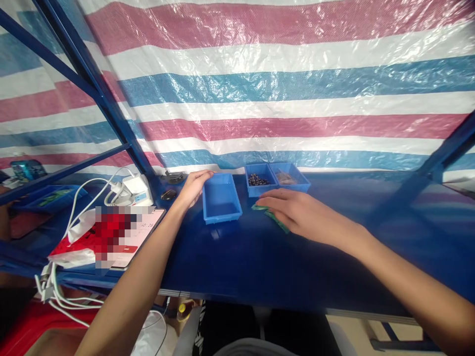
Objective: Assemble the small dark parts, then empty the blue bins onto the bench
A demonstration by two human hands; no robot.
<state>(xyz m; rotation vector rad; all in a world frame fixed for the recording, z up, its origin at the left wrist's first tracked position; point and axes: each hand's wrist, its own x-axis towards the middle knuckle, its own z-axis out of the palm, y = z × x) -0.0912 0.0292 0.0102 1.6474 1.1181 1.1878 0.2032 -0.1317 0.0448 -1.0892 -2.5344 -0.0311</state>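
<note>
My left hand grips the left rim near the far corner of a blue plastic tray, fingers closed over its edge. The tray's bare bottom shows. Over the table to the right, my right hand is curled palm down around some flat green pieces; their exact kind I cannot make out, as the fingers cover part of them. Just beyond that hand stand two small blue bins side by side. The left bin holds small dark parts, and the right bin holds pale brownish parts.
The dark blue table has a striped plastic sheet behind it. At left are a white power strip with cables, a red package, a phone or tablet and a small black object. Blue frame posts rise beside them.
</note>
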